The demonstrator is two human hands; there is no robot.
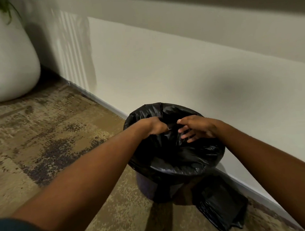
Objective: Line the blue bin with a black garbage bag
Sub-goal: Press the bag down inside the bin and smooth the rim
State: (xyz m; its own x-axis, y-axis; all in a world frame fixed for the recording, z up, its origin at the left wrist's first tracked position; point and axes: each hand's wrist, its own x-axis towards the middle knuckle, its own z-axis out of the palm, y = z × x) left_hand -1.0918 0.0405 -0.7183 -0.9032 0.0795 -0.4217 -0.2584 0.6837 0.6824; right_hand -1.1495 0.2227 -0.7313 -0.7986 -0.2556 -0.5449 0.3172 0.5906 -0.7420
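A black garbage bag [179, 160] sits inside the dark blue bin [144, 187], its edge folded over the rim all round. The bin stands on the carpet beside the wall. My left hand [155, 127] is over the bin's mouth, fingers closed on a fold of the bag. My right hand [197, 128] hovers opposite it with fingers spread, fingertips touching the plastic inside the opening. Only a strip of the bin's side shows below the bag.
A folded stack of black bags [221, 208] lies on the carpet right of the bin, against the baseboard. A large white planter [3, 59] stands at the far left. The cream wall [180, 67] runs behind the bin.
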